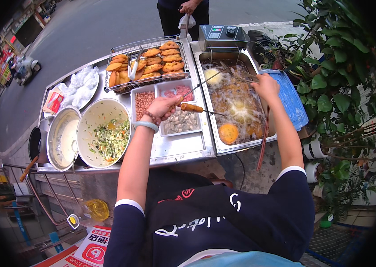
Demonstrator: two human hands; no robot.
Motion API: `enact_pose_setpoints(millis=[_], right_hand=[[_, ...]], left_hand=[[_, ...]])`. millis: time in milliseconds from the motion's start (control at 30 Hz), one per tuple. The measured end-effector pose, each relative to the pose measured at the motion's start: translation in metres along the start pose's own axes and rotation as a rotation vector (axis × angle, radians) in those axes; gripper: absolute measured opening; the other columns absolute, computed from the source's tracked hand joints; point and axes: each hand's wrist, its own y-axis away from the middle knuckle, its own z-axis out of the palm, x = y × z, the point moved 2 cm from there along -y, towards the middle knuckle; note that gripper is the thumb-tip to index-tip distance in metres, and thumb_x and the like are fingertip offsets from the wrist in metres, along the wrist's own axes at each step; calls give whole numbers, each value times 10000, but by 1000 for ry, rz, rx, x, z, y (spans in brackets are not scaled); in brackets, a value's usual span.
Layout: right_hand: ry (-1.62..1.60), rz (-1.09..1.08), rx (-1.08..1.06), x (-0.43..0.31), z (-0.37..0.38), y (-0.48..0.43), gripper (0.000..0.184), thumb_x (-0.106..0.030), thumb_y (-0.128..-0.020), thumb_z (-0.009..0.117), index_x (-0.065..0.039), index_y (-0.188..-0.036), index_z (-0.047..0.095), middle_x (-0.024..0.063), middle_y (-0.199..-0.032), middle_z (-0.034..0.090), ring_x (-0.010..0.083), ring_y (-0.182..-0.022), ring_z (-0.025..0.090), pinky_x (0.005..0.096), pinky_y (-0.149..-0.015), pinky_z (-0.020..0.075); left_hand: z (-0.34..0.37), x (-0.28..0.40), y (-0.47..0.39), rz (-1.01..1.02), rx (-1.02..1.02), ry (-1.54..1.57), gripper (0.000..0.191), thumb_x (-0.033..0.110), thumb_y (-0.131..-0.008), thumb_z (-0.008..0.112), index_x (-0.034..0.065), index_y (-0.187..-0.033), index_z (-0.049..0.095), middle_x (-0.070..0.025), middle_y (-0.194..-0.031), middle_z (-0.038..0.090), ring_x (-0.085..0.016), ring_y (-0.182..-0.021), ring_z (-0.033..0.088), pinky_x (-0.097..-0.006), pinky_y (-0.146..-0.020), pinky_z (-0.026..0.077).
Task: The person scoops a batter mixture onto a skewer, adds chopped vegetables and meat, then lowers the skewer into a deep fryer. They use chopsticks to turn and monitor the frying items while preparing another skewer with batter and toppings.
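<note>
My left hand (164, 108), with a beaded bracelet and a pale bangle at the wrist, grips the end of a long thin metal rod (204, 81). The rod slants across the tray edge to the deep fryer (270, 137). My right hand (266, 87) holds metal tongs (245, 77) over the oil, near the rod's far end. A pale round of batter (212, 76) sits in the bubbling oil. Nearer me floats a golden fritter (228, 134), and foam hides part of another. Just beside my left hand, a second tool's wooden handle (191, 107) points toward the fryer.
A wire basket (111, 71) holds fried fritters and white-handled tongs (134, 69). White trays carry peanuts (144, 101), raw meat (182, 91) and oysters (181, 121). Left are a vegetable-mix bowl (83, 130) and batter pot (64, 137). Chopsticks (264, 143) lean on the fryer; a person (183, 15) stands opposite.
</note>
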Motion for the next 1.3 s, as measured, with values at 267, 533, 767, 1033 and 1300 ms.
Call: enact_pose_setpoints(millis=[267, 533, 767, 1033, 1300], right_hand=[[-169, 19, 206, 55, -43, 66, 366, -339, -792, 755, -100, -1065, 705, 129, -893, 638, 349, -843, 637, 444, -705, 499], [-288, 45, 354, 90, -60, 129, 415, -320, -799, 756, -56, -1113, 690, 150, -864, 621, 355, -813, 623, 430, -694, 484], [-319, 79, 374, 111, -51, 173, 431, -259, -805, 760, 24, -1117, 668, 236, -951, 640, 400, -872, 630, 436, -770, 505], [-457, 81, 326, 88, -36, 187, 411, -189, -790, 757, 39, -1116, 654, 190, -908, 611, 370, -850, 610, 421, -794, 483], [-546, 80, 344, 73, -34, 193, 413, -190, -806, 763, 53, -1120, 651, 179, -888, 613, 337, -825, 613, 399, -771, 485]], left_hand=[[3, 78, -7, 212, 120, -705, 431, 453, -808, 789, 24, -825, 761, -10, -600, 594, -83, -544, 508, -261, -505, 404], [36, 113, -36, 404, 158, -1347, 377, 413, -779, 767, 90, -974, 770, -131, -865, 732, -255, -804, 696, -364, -756, 539], [60, 101, -53, 537, 278, -1635, 329, 382, -816, 666, 96, -950, 758, -147, -940, 716, -340, -893, 690, -449, -789, 559], [60, 86, -70, 733, 185, -1466, 319, 410, -853, 634, 113, -877, 749, -141, -933, 671, -330, -908, 666, -442, -804, 542], [81, 109, -99, 649, 107, -74, 283, 310, -785, 777, 34, -771, 717, -66, -722, 703, -127, -716, 676, -281, -644, 524]])
